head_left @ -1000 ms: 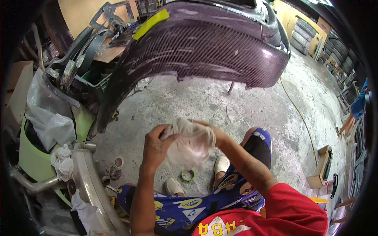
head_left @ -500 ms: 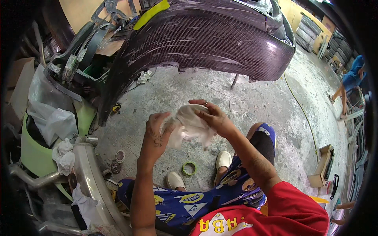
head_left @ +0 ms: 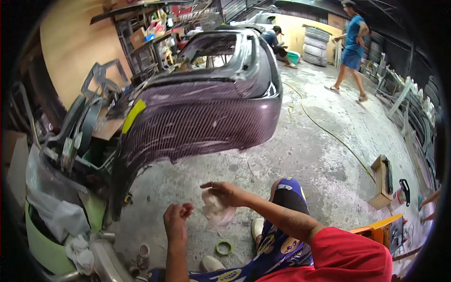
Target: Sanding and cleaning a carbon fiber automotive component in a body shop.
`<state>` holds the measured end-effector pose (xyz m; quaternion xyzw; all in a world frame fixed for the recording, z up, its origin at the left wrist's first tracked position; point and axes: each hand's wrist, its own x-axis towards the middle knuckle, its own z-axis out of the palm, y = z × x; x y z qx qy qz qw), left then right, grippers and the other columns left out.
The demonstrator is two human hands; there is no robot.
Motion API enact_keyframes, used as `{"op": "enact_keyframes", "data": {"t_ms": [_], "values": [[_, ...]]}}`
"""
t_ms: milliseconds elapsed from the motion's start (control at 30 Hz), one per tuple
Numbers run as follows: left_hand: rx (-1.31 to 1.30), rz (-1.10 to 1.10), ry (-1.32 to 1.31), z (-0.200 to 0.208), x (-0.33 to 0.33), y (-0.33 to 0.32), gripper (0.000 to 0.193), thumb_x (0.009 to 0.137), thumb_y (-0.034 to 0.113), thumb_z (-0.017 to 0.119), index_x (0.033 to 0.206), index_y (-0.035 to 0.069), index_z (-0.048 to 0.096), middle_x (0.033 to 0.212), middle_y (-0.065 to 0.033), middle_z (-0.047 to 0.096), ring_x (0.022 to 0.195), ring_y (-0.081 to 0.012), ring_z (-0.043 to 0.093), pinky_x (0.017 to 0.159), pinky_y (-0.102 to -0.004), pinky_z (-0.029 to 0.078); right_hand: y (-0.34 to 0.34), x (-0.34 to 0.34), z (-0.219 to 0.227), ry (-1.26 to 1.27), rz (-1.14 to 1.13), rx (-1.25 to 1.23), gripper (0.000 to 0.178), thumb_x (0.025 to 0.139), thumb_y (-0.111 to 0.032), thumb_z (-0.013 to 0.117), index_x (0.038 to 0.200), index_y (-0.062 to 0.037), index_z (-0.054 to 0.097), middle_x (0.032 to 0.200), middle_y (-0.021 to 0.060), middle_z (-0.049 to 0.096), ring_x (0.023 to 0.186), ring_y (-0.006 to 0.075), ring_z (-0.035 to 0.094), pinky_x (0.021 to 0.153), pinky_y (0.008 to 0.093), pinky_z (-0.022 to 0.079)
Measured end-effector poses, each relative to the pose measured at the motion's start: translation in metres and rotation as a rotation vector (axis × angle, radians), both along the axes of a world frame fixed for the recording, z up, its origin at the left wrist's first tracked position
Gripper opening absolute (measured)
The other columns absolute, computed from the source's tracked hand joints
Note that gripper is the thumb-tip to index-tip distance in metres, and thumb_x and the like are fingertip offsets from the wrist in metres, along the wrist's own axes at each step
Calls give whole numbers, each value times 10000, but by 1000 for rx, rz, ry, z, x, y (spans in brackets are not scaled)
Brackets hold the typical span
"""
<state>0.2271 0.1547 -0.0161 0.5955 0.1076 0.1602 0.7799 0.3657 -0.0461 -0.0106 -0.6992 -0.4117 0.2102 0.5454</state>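
Observation:
From my right hand (head_left: 223, 192) hangs a crumpled, thin whitish sheet (head_left: 217, 214); whether it is cloth or plastic I cannot tell. The fingers of that hand are closed over its top. My left hand (head_left: 177, 218) is raised just left of the sheet, a small gap away, its fingers loosely bent and holding nothing I can see. Beyond both hands stands a large dark purple-grey car body panel (head_left: 202, 122) with a woven carbon look and pale scuffs. A yellow-green strip (head_left: 134, 115) sticks to its left side.
A green tape roll (head_left: 224, 248) lies on the floor between my shoes. At left are a lime-green part (head_left: 42, 230), plastic sheeting (head_left: 56, 207) and a metal pipe (head_left: 110, 263). An open box (head_left: 379, 188) and yellow hose (head_left: 324, 127) lie right. One person (head_left: 354, 42) walks; another (head_left: 277, 44) sits.
My view has tilted up, showing more of the car body and room. My left hand has drawn away from the sheet, which stays in my right. The walking person appears more fully.

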Motion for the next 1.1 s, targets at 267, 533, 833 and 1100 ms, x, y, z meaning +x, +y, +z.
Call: {"op": "enact_keyframes", "data": {"t_ms": [267,533,833,1100], "values": [[-315,-219,238,-2,19,-21,323,987,352,600,979,31,639,923,-124,685,825,-213,666,732,-305,508,16,-28,50,7,87,38,363,1010,-169,497,1347,-40,538,1178,199,666,1043,310,660,898,380,499],[-260,-66,111,4,20,-23,84,948,141,583,964,66,616,934,-93,647,851,-198,630,729,-311,507,6,-10,32,-79,67,75,361,1008,-147,503,1348,-31,538,1216,193,654,1071,291,651,920,369,504],[569,-32,-31,-20,22,-34,530,864,270,750,1263,-22,561,1099,-91,643,996,-184,625,797,-321,527,-7,6,56,-246,397,178,401,919,-26,522,1317,-29,569,1235,176,641,1077,243,632,970,361,474],[728,-224,52,16,18,-34,319,880,209,730,1097,-17,669,813,-90,686,766,-132,611,697,-287,490,-21,16,24,-59,370,280,310,924,-127,602,1199,14,621,1068,139,689,959,241,630,870,369,484]]}}
